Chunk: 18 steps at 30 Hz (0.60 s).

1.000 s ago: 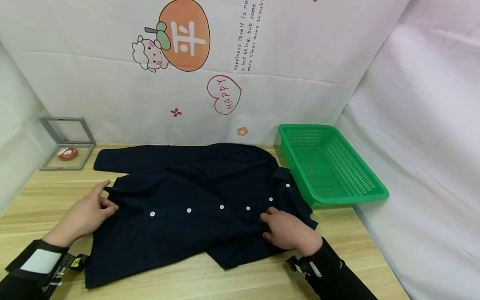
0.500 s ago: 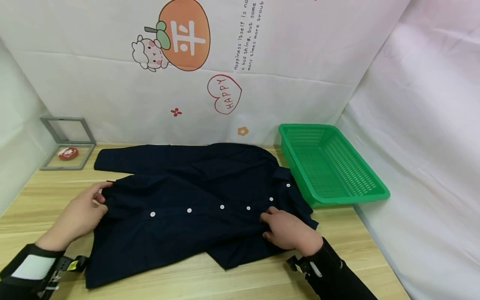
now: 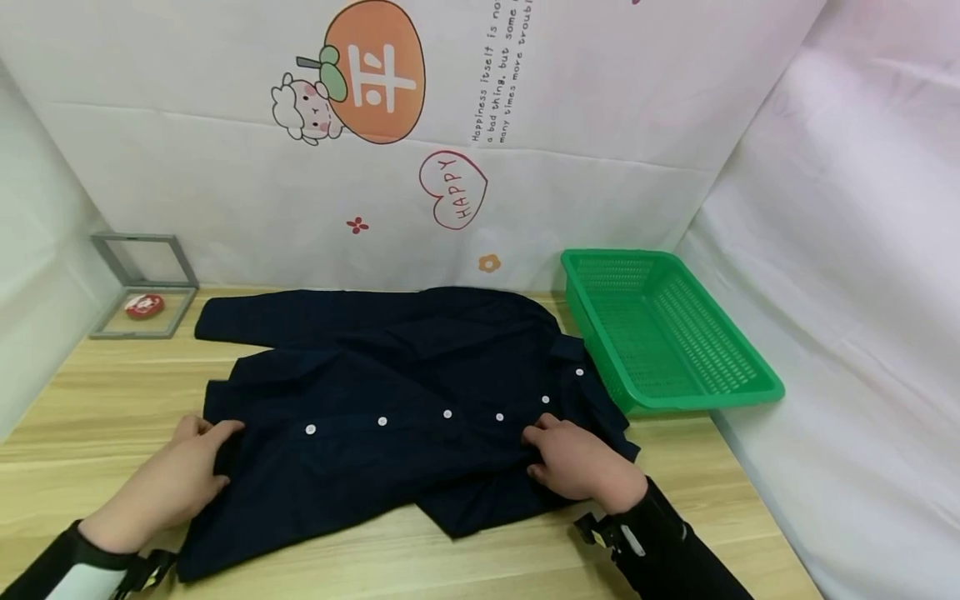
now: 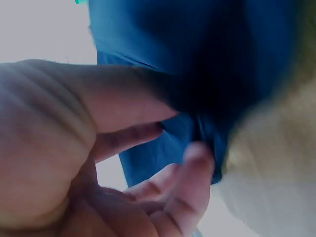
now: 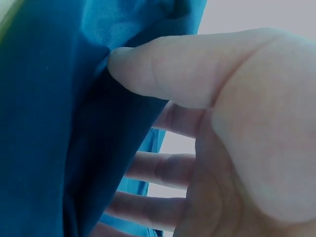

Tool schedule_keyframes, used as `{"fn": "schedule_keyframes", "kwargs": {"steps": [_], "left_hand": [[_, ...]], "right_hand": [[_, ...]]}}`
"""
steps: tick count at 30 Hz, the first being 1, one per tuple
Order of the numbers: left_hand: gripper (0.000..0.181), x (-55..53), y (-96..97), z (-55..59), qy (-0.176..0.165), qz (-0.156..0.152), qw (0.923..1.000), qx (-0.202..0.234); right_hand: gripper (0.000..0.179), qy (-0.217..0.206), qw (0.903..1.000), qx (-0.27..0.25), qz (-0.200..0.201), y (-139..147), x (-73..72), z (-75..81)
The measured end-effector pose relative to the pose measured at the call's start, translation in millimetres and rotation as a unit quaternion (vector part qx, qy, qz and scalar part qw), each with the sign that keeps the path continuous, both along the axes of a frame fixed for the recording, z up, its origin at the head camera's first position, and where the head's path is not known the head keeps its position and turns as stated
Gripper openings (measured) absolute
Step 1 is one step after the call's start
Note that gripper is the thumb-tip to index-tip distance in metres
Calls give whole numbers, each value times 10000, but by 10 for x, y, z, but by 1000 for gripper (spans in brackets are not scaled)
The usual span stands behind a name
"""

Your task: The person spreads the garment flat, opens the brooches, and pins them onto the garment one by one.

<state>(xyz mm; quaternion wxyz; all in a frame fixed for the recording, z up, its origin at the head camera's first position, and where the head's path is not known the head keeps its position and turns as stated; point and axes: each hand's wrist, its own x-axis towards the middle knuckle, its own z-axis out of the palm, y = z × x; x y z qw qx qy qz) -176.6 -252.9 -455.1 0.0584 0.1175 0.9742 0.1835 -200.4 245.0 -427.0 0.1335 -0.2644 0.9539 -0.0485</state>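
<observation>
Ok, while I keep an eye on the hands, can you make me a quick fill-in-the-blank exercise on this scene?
1. In the head view, the number of white buttons showing on the dark shirt is ____.
2. The hand nearer the basket is the person's ____ one.
3. The basket's colour is ____.
4. A small red item lies within the lower half of the open frame, whose colour is ____.

Missing words: six; right; green; grey.
</observation>
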Motion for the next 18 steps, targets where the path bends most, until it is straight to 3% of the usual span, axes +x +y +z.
{"fn": "schedule_keyframes", "kwargs": {"steps": [6, 12, 18], "left_hand": [[62, 57, 10, -1, -202, 261, 9994, 139], [67, 80, 77, -7, -72, 500, 9987, -5], [54, 133, 122, 17, -179, 576, 9981, 120]], "right_hand": [[24, -20, 10000, 8, -28, 3, 12, 10], [24, 18, 9999, 67, -77, 3, 12, -8], [24, 48, 9999, 80, -94, -2, 11, -36]]}}
